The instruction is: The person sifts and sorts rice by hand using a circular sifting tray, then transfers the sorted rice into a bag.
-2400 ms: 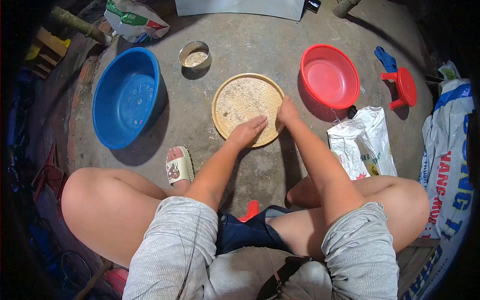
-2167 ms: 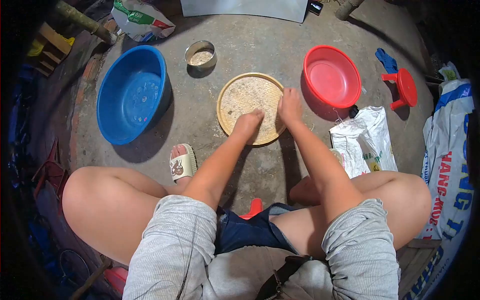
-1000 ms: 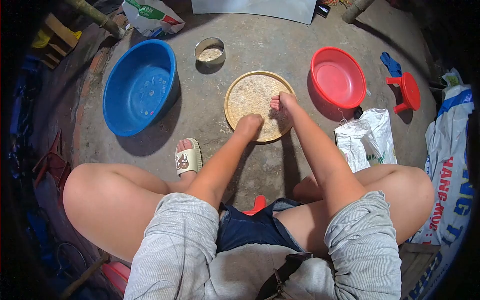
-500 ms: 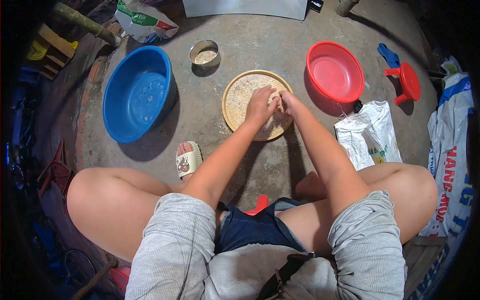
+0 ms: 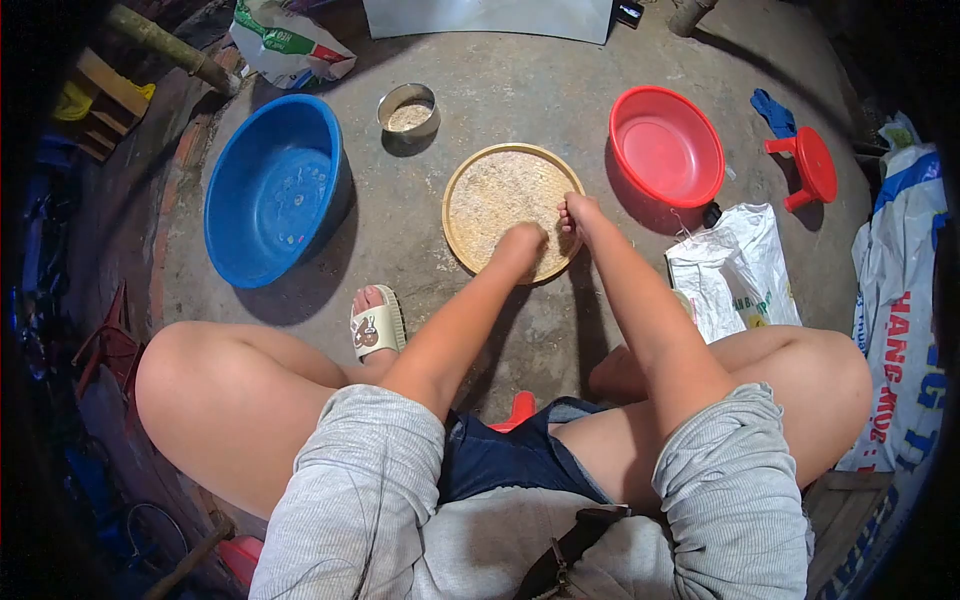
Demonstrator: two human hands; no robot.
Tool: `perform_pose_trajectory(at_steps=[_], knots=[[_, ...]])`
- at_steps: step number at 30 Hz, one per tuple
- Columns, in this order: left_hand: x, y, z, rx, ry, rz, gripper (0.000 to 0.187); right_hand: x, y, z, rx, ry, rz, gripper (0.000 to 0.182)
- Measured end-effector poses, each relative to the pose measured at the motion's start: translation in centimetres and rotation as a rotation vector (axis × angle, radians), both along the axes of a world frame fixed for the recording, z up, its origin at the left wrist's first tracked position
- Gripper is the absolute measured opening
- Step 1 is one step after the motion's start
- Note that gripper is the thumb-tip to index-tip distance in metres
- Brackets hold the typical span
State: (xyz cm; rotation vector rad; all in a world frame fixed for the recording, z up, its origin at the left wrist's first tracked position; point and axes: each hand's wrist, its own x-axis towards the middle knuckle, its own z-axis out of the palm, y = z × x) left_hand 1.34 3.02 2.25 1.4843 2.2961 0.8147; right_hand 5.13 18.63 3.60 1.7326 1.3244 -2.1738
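A round woven tray [image 5: 455,243] with a layer of pale grain-like bits lies on the floor in front of me. My left hand [image 5: 521,246] is over its lower right part, fingers curled down, with whatever they hold hidden. At the tray's right edge, my right hand [image 5: 578,216] is closed, its fingers pressed together on something too small to make out. The two hands are a little apart. Behind the tray to the left stands a metal bowl [image 5: 425,128] with similar pale bits inside.
A large blue basin [image 5: 262,195] stands at the left, a red basin [image 5: 667,145] at the right. Farther right are a red stool [image 5: 816,165] and a blue cloth [image 5: 773,112]. White sacks [image 5: 735,265] lie near my right knee.
My hands were together over the tray with a pale clump between them. Now they are apart, the left lower and nearer to me, and the clump no longer shows.
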Motion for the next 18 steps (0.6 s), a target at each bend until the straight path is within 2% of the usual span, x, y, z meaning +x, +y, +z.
perform_pose_trajectory(at_steps=[1,3,5,7,8,11,12,13,15,16,17,18], knots=[[-0.8,0.3,0.2,0.142,-0.121,0.152,0.011,-0.3,-0.2,-0.2,0.003,-0.001,0.002,0.019],[-2.4,1.2,2.1,0.166,-0.303,0.392,0.011,-1.0,-0.6,-0.9,-0.048,-0.053,0.024,0.021],[-3.7,2.0,2.9,0.232,-0.413,0.421,0.014,-1.9,-0.8,-1.5,-0.144,-0.044,0.054,0.023],[-4.2,2.7,4.8,0.186,-0.481,0.338,0.016,-3.0,-1.6,-1.9,-0.243,0.238,-0.086,0.025],[-4.4,3.0,5.7,0.143,-0.55,0.251,0.018,-3.6,-1.7,-2.1,-0.244,0.238,-0.086,0.025],[-5.9,3.5,5.8,0.175,-0.508,0.188,0.02,-5.4,-1.6,-2.8,-0.003,0.254,-0.279,0.028],[-6.9,3.3,4.6,0.339,-0.323,0.119,0.032,-5.2,-1.8,-0.7,0.016,0.233,-0.245,0.028],[-6.9,3.2,4.5,0.341,-0.323,0.123,0.032,-5.5,-2.6,0.6,0.017,0.233,-0.24,0.028],[-7.0,3.1,4.5,0.522,-1.42,0.895,0.043,-6.8,-5.2,2.5,0.143,0.234,-0.267,0.028],[-7.2,2.7,3.7,0.58,-1.728,0.872,0.052,-6.8,-6.6,3.6,0.398,0.223,-0.123,0.026],[-7.4,2.5,2.4,0.585,-1.732,0.873,0.052,-6.9,-8.0,3.6,0.401,0.221,-0.118,0.026],[-7.3,2.2,2.7,0.674,-1.871,0.735,0.049,-7.0,-9.2,3.5,0.778,0.261,0.059,0.028]])
